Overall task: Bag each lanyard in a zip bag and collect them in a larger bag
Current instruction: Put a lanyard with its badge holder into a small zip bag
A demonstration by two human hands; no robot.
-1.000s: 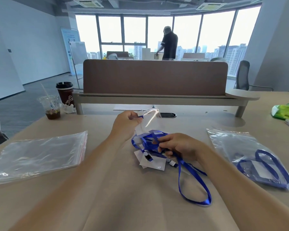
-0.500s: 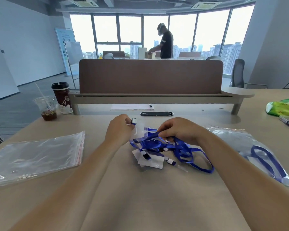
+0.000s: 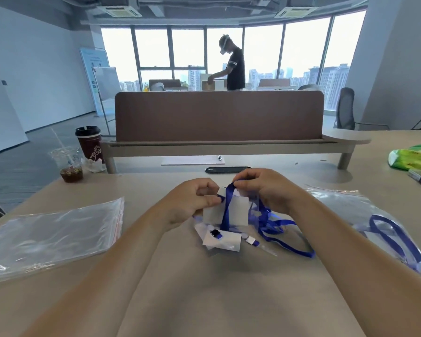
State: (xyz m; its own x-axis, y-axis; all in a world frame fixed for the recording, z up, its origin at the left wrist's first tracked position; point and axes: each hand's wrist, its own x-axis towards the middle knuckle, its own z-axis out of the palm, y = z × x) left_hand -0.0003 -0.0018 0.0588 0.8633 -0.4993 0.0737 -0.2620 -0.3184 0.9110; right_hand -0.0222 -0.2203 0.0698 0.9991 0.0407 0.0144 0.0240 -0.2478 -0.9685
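The left hand point(image 3: 192, 204) is held just above the worktop point(image 3: 204, 300). Its fingers point(image 3: 208, 202) are curled, with thumb and forefinger pinched together on the upper left corner of a white badge card point(image 3: 240, 211). The right hand point(image 3: 267, 188) is raised just beside it, and its fingers point(image 3: 244, 183) are curled and closed on the top of the blue lanyard point(image 3: 226, 212) strap, which is drawn down across the front of the card. The rest of the strap is seen trailing from under the right hand in loose loops onto the worktop. Below the hands, a second white card point(image 3: 226, 242) with a black clip is laid flat. To the right, a larger bag point(image 3: 345, 205) of clear plastic is spread on the worktop, and a bagged lanyard point(image 3: 394, 237) is visible inside it. To the left, a flat stack of zip bags point(image 3: 51, 234) is laid, well apart from the hands. Whether a small bag is already around the held card cannot be told.
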